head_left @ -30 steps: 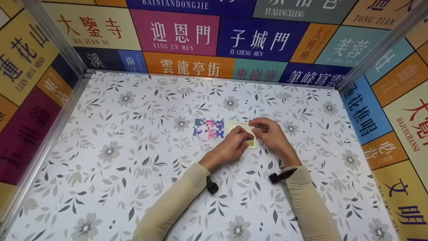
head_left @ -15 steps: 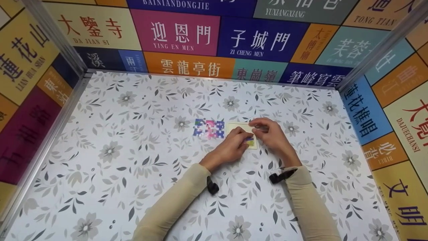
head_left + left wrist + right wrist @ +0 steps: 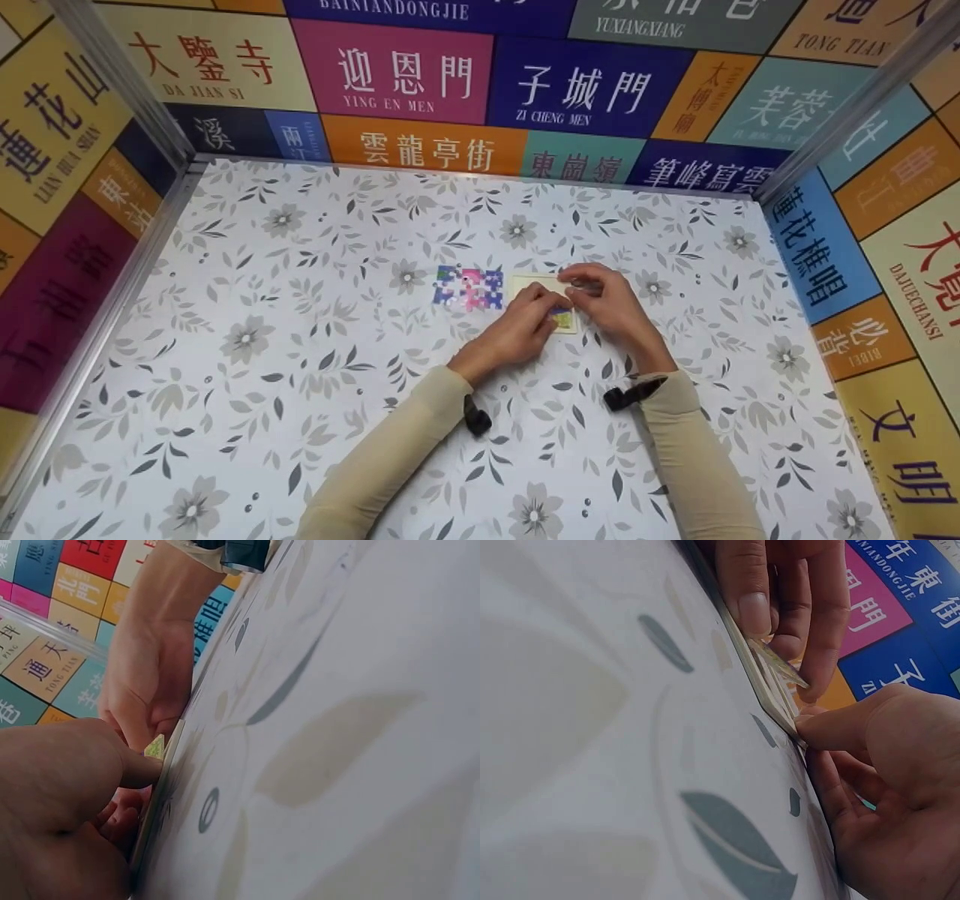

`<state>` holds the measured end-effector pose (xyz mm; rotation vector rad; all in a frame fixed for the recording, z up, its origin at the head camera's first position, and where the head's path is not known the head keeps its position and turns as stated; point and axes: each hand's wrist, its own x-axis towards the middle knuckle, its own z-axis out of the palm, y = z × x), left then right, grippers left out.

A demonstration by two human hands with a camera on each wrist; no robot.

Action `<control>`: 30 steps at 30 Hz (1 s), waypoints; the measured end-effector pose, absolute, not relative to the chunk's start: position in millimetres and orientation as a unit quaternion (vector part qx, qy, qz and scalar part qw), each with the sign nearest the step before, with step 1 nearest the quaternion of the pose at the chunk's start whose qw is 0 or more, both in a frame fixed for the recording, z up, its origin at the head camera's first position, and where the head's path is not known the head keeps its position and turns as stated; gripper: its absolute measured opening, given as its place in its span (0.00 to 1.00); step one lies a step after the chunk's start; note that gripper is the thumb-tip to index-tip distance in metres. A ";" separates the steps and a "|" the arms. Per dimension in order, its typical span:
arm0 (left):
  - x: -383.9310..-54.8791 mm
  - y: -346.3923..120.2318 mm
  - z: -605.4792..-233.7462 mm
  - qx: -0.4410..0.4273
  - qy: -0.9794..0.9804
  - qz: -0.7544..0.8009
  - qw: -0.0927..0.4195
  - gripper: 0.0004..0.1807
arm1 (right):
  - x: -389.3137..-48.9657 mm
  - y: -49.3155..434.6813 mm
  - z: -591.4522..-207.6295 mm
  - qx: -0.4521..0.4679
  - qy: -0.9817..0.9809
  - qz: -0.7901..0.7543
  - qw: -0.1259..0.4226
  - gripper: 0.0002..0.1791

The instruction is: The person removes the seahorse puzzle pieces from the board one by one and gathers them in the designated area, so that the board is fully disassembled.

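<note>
I judged it unfinished: puzzle pieces [image 3: 470,277] lay left of the tray [image 3: 551,284], left fingers [image 3: 754,585] pinched a tilted piece [image 3: 781,666] over it, right fingers [image 3: 840,727] gripped its corner.

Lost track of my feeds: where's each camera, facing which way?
Head: head-worn, facing forward and down at puzzle pieces and cream board; left hand and right hand show.
Left wrist: worn there, facing rightward at the board; left hand near, right beyond.
Right wrist: worn there, facing leftward at the board; right hand near, left beyond.
Wrist views share board and hands.
</note>
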<state>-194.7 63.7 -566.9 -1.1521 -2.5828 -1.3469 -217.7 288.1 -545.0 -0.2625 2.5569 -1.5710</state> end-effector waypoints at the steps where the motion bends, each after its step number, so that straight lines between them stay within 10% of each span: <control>1: -194.8 63.4 -567.2 -0.369 -0.823 -0.433 0.006 0.19 | -217.6 288.4 -544.9 -0.087 0.847 -0.520 0.065 0.13; 30: -191.6 60.9 -549.5 -0.320 -0.824 -0.467 -0.006 0.16 | -215.7 284.1 -541.6 -0.079 0.854 -0.511 0.056 0.15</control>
